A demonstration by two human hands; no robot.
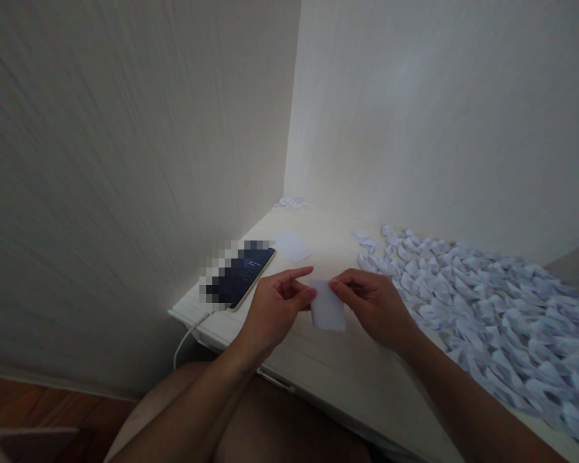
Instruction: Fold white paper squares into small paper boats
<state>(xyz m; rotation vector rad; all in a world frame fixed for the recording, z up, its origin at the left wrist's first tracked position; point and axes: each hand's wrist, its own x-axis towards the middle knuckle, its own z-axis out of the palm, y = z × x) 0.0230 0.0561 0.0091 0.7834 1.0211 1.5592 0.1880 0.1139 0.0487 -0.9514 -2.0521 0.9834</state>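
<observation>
Between my two hands, above the table, is a small white piece of paper [328, 307], roughly rectangular. My left hand [280, 302] pinches its left edge between thumb and fingers, with the index finger stretched out past the top. My right hand [367, 299] grips the upper right corner with thumb and forefinger. A flat stack or sheet of white paper [294, 247] lies on the table just beyond my left hand. Many folded white paper pieces [482, 308] spread in a wide heap to the right of my right hand.
A phone [244, 273] with a white cable [188, 334] lies at the table's left edge, partly pixelated. More paper bits [293, 202] sit in the far corner. Walls [139, 128] close off the pale table [313, 379] at left and back. My legs are below its front edge.
</observation>
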